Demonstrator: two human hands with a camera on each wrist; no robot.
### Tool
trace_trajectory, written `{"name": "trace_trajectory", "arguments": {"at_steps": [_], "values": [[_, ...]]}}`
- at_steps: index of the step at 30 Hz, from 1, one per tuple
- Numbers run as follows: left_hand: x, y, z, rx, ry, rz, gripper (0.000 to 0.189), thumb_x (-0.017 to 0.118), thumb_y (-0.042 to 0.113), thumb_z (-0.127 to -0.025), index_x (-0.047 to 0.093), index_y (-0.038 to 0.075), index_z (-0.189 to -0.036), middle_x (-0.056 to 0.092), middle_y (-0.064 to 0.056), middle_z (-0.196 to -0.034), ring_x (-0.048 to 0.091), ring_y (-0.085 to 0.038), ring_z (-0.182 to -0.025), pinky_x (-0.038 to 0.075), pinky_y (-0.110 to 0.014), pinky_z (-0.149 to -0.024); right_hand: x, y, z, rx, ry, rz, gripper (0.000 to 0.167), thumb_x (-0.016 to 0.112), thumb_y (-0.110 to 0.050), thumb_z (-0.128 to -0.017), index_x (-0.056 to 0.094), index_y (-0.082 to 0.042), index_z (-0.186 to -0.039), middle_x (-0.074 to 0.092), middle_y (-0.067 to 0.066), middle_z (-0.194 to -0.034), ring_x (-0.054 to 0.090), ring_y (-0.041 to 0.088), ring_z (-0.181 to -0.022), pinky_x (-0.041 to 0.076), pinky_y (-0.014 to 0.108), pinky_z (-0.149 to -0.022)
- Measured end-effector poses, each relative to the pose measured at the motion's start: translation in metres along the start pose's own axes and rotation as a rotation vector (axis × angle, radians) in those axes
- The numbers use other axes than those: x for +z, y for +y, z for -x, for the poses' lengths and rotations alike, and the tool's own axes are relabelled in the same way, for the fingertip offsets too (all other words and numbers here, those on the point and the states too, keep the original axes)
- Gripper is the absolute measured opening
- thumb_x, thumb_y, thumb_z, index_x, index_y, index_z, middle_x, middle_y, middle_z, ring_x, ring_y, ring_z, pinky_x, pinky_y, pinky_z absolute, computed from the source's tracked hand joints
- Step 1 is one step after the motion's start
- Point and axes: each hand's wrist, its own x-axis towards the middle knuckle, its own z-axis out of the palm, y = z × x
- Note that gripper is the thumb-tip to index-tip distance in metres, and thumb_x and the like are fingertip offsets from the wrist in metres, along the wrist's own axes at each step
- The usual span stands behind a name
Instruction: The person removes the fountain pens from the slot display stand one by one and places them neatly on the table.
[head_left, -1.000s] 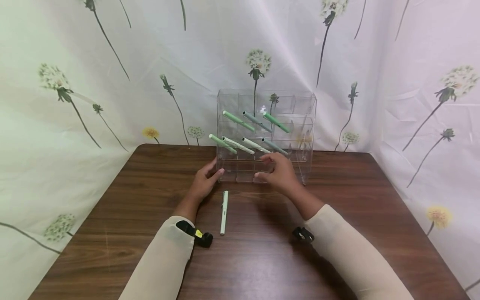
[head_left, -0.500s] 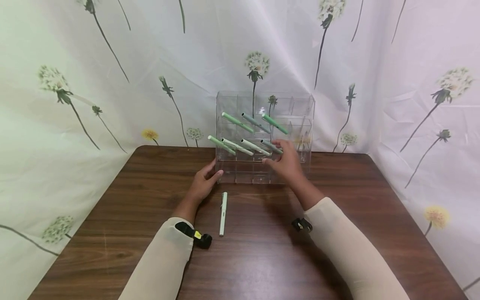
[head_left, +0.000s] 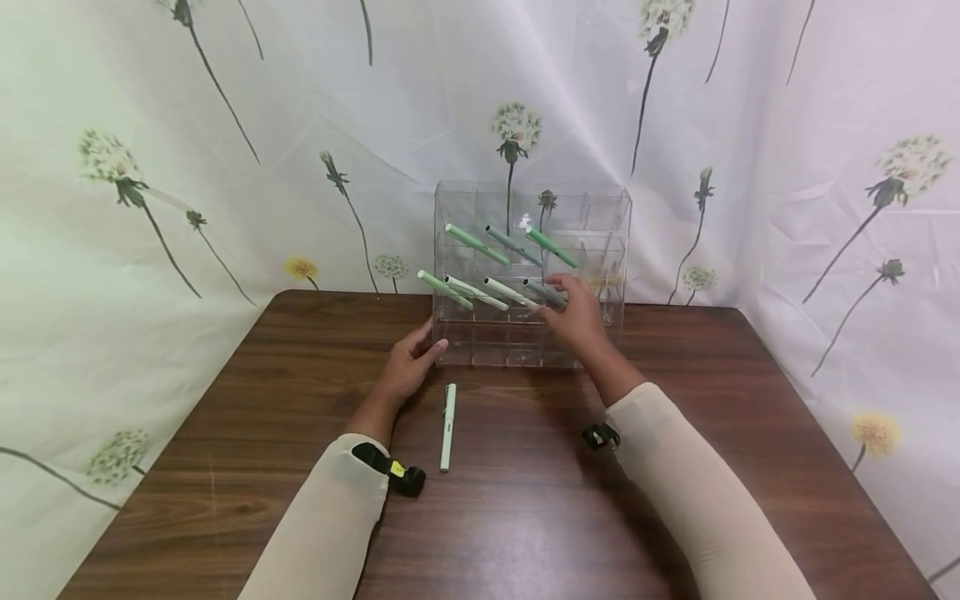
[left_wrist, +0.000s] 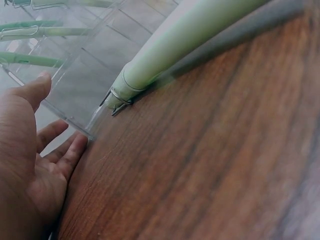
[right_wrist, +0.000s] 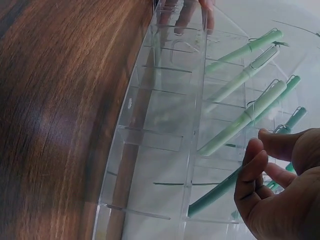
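Note:
A clear plastic pen holder with stepped compartments stands at the table's back. My left hand holds its lower left corner, the thumb over the front and the other fingers along the side. My right hand pinches a grey-green pen that leans in the lower occupied row, furthest right. The fingers hide the pen's middle. Just left of it leans a pale green pen. Several more pens in green shades slant in the holder. A pale mint pen lies on the table before it.
The holder stands on a dark wood table. Behind and beside the table hangs a white curtain printed with dandelions. Each wrist wears a small black camera, such as the left wrist camera. The holder's bottom row holds no pens.
My right hand has gone up and a little right, from in front of the holder's lower row to the grey-green pen, and its fingers have closed there. My left hand stays at the corner.

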Motion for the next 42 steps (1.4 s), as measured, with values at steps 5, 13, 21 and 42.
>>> {"name": "trace_trajectory", "arguments": {"at_steps": [5, 13, 21, 42], "values": [[0.001, 0.001, 0.001, -0.006, 0.005, -0.013, 0.064, 0.067, 0.018, -0.111, 0.042, 0.016, -0.169, 0.053, -0.022, -0.165, 0.058, -0.041, -0.146, 0.048, -0.014, -0.100, 0.003, 0.004, -0.002, -0.006, 0.018, 0.000, 0.048, 0.078, -0.016, -0.103, 0.064, -0.004, -0.147, 0.058, 0.026, -0.144, 0.063, 0.044, -0.129, 0.056, 0.057, -0.105], [0.001, 0.003, 0.000, -0.044, 0.002, -0.035, 0.064, 0.063, 0.014, -0.112, 0.036, 0.010, -0.170, 0.043, -0.025, -0.171, 0.049, -0.046, -0.154, 0.040, -0.060, -0.125, 0.005, 0.007, -0.006, 0.004, 0.047, -0.016, 0.044, 0.080, -0.018, -0.102, 0.069, -0.001, -0.141, 0.062, 0.027, -0.137, 0.062, 0.045, -0.130, 0.051, 0.059, -0.111], [0.000, 0.000, -0.001, -0.026, 0.008, -0.020, 0.064, 0.067, 0.020, -0.111, 0.040, 0.017, -0.170, 0.046, -0.021, -0.171, 0.051, -0.044, -0.153, 0.041, -0.059, -0.125, 0.008, 0.006, -0.008, 0.012, 0.062, -0.035, 0.039, 0.081, -0.020, -0.102, 0.073, 0.000, -0.135, 0.066, 0.027, -0.134, 0.064, 0.045, -0.128, 0.054, 0.058, -0.108], [0.001, 0.000, 0.002, -0.044, 0.015, -0.023, 0.064, 0.069, 0.026, -0.110, 0.043, 0.021, -0.169, 0.046, -0.015, -0.172, 0.050, -0.038, -0.156, 0.041, -0.056, -0.127, 0.008, 0.011, -0.012, 0.090, 0.041, -0.266, 0.032, 0.077, -0.010, -0.103, 0.075, 0.000, -0.133, 0.064, 0.025, -0.133, 0.062, 0.010, -0.053, 0.064, 0.036, -0.058]]}}
